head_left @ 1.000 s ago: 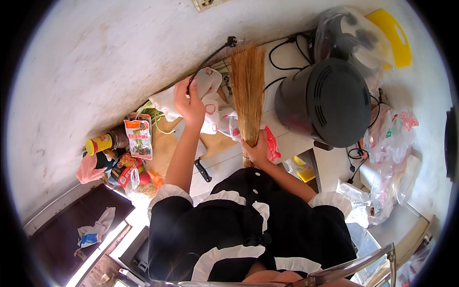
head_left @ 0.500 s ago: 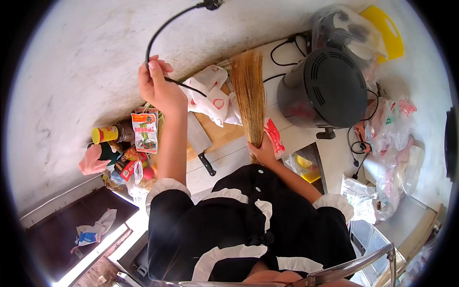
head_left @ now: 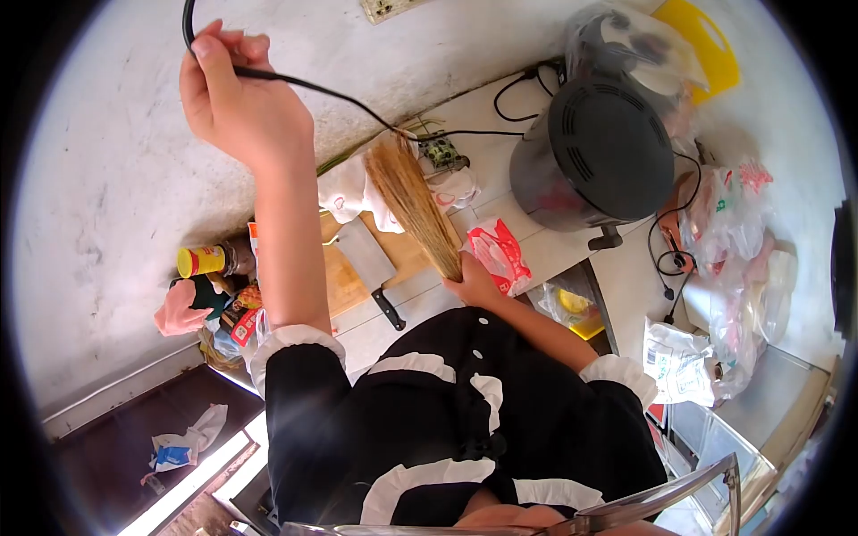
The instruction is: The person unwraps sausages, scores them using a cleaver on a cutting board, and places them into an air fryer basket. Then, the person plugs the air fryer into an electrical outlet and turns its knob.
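Note:
My left hand (head_left: pixel 246 103) is raised at the upper left, its fingers closed around a black power cord (head_left: pixel 335 96). The cord runs down and right across the counter toward a dark round appliance with a vented lid and a handle (head_left: pixel 608 152), probably an air fryer. My right hand (head_left: pixel 474 284) grips the narrow end of a straw brush (head_left: pixel 407 196), whose bristles point up and left over white printed bags. Below the bristles lies a wooden cutting board (head_left: pixel 344 284) with a cleaver (head_left: pixel 366 257) on it, its black handle toward me. The plug is out of view.
A wall socket (head_left: pixel 393 7) shows at the top edge. Jars and packets, including a yellow-lidded jar (head_left: pixel 200 261), crowd the left end. A red-and-white bag (head_left: pixel 499 255) sits beside my right hand. Plastic bags (head_left: pixel 728 223) and a yellow board (head_left: pixel 702 45) are on the right.
My left hand has moved up and left with the cord, and the plug has left the view. The brush has swung left, uncovering more counter before the appliance. The view has shifted, showing a wall socket.

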{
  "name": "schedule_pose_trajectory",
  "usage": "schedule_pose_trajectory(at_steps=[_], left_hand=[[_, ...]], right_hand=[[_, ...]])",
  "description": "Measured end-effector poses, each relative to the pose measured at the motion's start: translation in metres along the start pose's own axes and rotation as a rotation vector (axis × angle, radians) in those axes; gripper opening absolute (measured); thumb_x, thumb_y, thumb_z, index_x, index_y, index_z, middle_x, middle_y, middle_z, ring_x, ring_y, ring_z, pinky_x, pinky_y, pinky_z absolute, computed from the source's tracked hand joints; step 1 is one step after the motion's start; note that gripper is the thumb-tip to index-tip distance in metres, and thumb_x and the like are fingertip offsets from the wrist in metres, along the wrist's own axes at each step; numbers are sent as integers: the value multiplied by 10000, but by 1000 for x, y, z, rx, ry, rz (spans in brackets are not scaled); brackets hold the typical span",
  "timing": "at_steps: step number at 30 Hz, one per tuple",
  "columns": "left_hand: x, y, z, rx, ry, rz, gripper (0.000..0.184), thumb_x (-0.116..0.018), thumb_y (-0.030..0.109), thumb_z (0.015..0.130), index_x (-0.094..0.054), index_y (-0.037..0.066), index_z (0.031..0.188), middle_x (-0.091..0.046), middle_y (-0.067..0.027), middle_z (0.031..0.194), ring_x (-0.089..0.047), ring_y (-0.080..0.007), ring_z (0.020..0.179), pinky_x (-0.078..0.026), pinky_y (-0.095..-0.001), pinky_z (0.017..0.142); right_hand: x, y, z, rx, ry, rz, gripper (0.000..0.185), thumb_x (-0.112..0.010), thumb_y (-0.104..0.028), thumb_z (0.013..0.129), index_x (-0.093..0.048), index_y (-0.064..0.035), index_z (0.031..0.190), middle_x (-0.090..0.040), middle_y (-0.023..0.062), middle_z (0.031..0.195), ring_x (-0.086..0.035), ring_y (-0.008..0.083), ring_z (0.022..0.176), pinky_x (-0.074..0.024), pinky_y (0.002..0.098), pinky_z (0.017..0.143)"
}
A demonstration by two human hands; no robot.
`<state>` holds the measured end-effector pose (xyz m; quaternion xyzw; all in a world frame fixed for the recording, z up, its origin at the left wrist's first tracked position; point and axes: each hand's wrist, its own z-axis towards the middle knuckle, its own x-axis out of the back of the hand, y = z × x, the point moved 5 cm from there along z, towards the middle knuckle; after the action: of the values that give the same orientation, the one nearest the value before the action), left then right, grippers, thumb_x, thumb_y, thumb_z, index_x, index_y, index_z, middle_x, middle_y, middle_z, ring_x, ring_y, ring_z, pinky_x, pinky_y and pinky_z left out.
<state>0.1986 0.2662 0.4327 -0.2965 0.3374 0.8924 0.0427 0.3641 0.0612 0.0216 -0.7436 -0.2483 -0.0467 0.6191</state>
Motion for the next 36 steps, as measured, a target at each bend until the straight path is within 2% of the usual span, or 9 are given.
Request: schedule_pose_trajectory(at_steps=[7,13,17,20,23,25,27,32,36], left_hand=[[-34,3,7,42,-89,-59,169,-491,115,952,-534,-47,976,-535,-65,814,-448,-142,690,-395,-292,675],[-30,3,-11,130,-60,-16,162,-480,118,961,-538,-33,951,-528,-52,786,-420,-131,657,-359,-277,643],[-4,-11,-41,188,-59,80,176,-490,140,965,-548,-22,924,-519,-38,750,-409,-117,629,-343,-267,600],[14,-22,-74,260,-8,77,150,-511,103,943,-577,-31,923,-523,-46,708,-468,-117,593,-370,-259,559],[26,-24,-96,195,-27,160,143,-513,98,939,-580,-27,919,-526,-56,741,-476,-116,591,-372,-254,555],[28,-18,-106,129,-83,278,146,-511,100,941,-579,-28,923,-522,-55,757,-483,-116,592,-378,-253,558],[30,-15,-116,86,-136,385,150,-500,98,946,-579,-29,931,-507,-44,758,-493,-119,597,-388,-255,558],[22,-10,-126,225,-37,124,146,-499,92,947,-581,-28,931,-524,-47,769,-485,-125,614,-392,-257,574],[25,-11,-120,350,28,-17,139,-509,92,943,-584,-23,929,-539,-49,788,-472,-125,638,-398,-267,592]], right_hand=[[4,-5,47,-127,69,-140,496,-717,-307,736,-468,63,952,-569,289,933,-586,415,875,-474,473,736],[25,17,78,-165,192,49,499,-721,-352,725,-537,50,956,-610,236,854,-602,385,835,-486,426,737],[58,-28,63,203,505,-432,442,-688,-292,785,-585,70,1015,-645,182,916,-642,264,797,-492,327,723],[102,-111,49,194,307,340,330,-618,-213,854,-594,65,1031,-643,163,1007,-626,226,904,-469,304,824],[153,-202,47,370,287,688,247,-543,-143,913,-599,46,1062,-642,138,1015,-607,201,971,-454,301,886],[175,-242,51,316,152,927,234,-528,-134,928,-576,11,1105,-599,147,1113,-590,205,1008,-457,320,901],[183,-265,65,265,-2,1205,247,-517,-115,934,-541,-20,1160,-567,155,1177,-581,212,1032,-461,336,914],[165,-265,110,263,-225,1800,400,-455,-70,954,-376,-52,1346,-494,175,1282,-553,214,1095,-465,345,946],[194,-263,121,720,-351,1912,576,-494,57,894,-327,-135,1410,-490,142,1292,-548,233,1089,-476,340,939]])
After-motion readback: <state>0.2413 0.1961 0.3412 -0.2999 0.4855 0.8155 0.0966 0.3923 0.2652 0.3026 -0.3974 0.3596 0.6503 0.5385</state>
